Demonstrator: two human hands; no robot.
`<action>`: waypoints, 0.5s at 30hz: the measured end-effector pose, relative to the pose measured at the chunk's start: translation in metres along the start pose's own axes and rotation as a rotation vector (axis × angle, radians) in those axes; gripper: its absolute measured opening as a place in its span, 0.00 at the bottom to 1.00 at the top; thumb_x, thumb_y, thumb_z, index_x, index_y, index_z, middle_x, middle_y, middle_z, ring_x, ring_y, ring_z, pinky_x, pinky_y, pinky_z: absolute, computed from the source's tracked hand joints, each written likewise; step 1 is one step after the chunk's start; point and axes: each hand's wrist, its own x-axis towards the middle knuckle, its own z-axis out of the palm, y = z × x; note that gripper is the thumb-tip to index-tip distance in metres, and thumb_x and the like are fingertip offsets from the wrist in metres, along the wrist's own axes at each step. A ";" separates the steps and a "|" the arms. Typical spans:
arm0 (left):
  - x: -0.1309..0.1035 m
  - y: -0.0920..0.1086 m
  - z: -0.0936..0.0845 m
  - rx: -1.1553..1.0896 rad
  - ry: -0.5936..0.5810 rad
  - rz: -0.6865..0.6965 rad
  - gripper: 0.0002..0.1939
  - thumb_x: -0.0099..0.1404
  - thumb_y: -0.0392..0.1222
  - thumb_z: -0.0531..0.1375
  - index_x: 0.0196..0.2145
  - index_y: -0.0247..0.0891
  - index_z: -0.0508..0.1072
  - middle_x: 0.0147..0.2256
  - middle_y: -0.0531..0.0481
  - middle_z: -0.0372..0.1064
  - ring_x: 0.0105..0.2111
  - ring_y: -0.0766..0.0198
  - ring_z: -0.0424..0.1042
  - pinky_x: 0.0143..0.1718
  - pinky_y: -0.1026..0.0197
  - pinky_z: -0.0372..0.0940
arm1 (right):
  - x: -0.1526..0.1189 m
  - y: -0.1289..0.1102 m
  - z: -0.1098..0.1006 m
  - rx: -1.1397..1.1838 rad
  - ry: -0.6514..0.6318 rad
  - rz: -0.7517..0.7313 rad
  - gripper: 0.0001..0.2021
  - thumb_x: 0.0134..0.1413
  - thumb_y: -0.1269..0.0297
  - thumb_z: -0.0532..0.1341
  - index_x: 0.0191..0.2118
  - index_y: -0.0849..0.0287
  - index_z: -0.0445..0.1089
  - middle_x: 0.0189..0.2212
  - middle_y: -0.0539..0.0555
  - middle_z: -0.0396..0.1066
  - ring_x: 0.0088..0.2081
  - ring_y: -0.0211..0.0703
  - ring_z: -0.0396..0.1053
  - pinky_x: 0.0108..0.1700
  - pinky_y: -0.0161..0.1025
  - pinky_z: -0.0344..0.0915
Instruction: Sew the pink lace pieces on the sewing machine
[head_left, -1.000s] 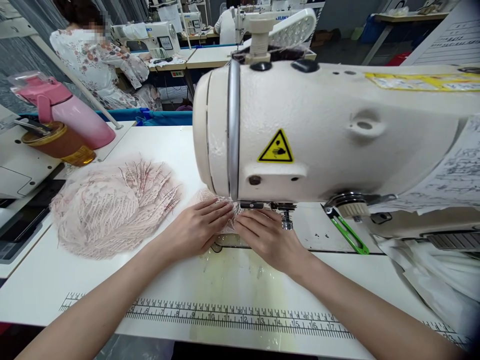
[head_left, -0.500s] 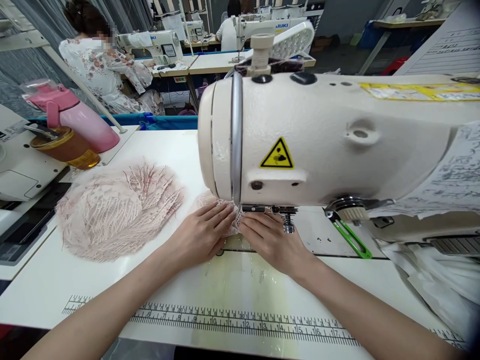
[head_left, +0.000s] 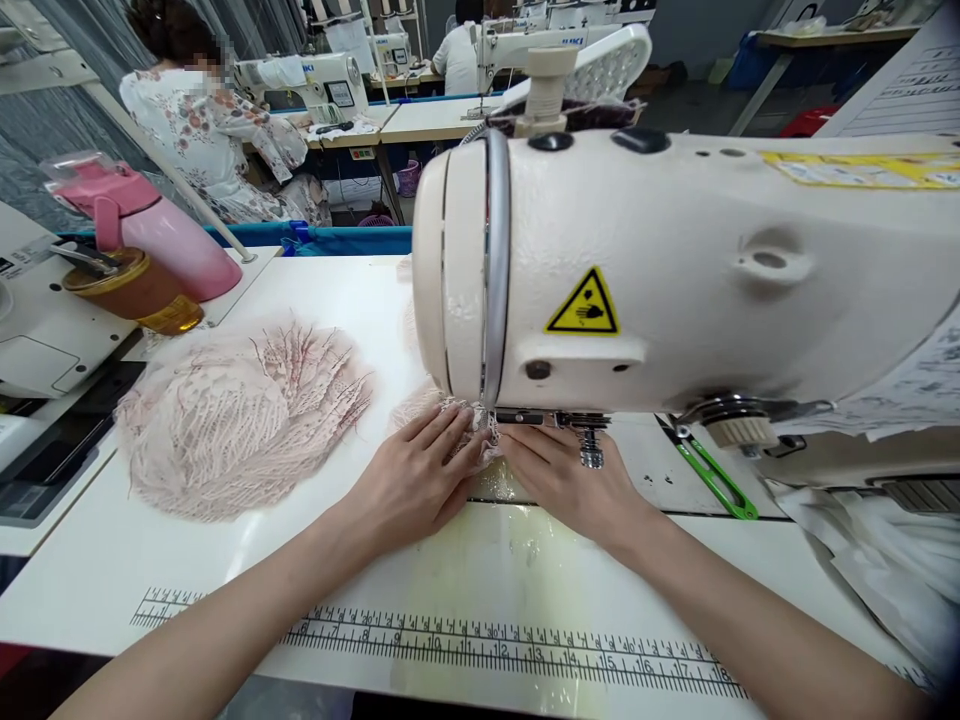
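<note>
My left hand (head_left: 420,482) lies on a piece of pale pink lace (head_left: 416,403), its fingers stretched out just left of the needle area. Opposite it, my right hand (head_left: 574,480) rests flat beside the lace's right edge, fingers extended and pointing left. Part of that hand is hidden behind the presser mechanism (head_left: 555,418) of the white sewing machine (head_left: 630,260). The machine head overhangs both sets of fingertips, so the needle itself is hard to make out. To the left lies a loose heap of pink fringed lace (head_left: 240,425), apart from my hands.
A green-handled thread snipper (head_left: 716,475) lies right of my right hand. A pink bottle (head_left: 176,240) and an amber cup (head_left: 139,290) stand at the left. A printed ruler (head_left: 435,645) runs along the front edge. Another person (head_left: 210,150) sits at a machine beyond.
The view has shifted slightly, so machine and hands appear farther right. My left hand's fingers have bent a little on the lace. Both hands stay beside the needle area.
</note>
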 end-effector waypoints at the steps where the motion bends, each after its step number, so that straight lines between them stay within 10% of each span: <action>1: 0.000 0.000 0.000 -0.001 -0.002 -0.003 0.19 0.69 0.39 0.53 0.54 0.31 0.69 0.52 0.38 0.71 0.54 0.50 0.70 0.57 0.46 0.65 | 0.000 0.001 0.000 -0.001 -0.005 0.000 0.10 0.64 0.75 0.55 0.45 0.60 0.73 0.51 0.52 0.69 0.34 0.43 0.69 0.34 0.44 0.58; 15: 0.005 0.001 0.002 0.059 0.001 -0.059 0.18 0.71 0.42 0.52 0.52 0.32 0.71 0.50 0.38 0.72 0.53 0.48 0.70 0.51 0.47 0.69 | -0.003 0.005 0.000 0.218 -0.014 0.112 0.09 0.67 0.70 0.57 0.49 0.56 0.72 0.44 0.54 0.73 0.34 0.44 0.70 0.35 0.40 0.70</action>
